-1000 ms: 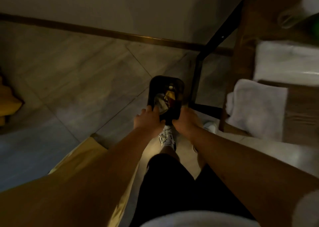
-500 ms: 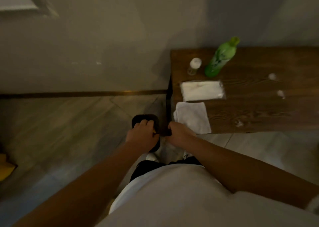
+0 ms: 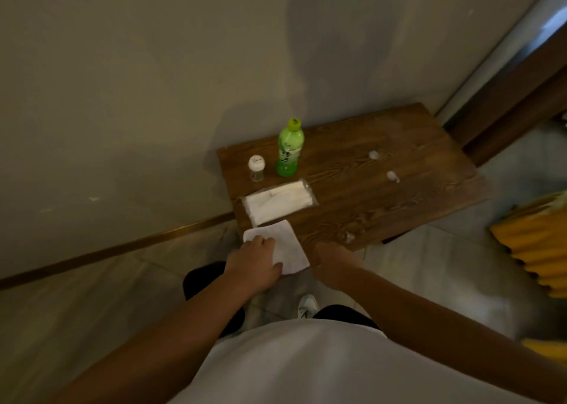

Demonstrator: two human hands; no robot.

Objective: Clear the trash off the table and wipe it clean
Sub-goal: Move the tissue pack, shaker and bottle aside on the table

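Now: white cloth (image 3: 287,250) overhangs near corner of table (image 3: 429,195); left hand (image 3: 253,262) rests on it, fingers spread flat. Right hand (image 3: 333,261) loosely curled, holding nothing. Risk: wiping sweeps white scraps (image 3: 391,175) floorward or topples green bottle (image 3: 290,149).
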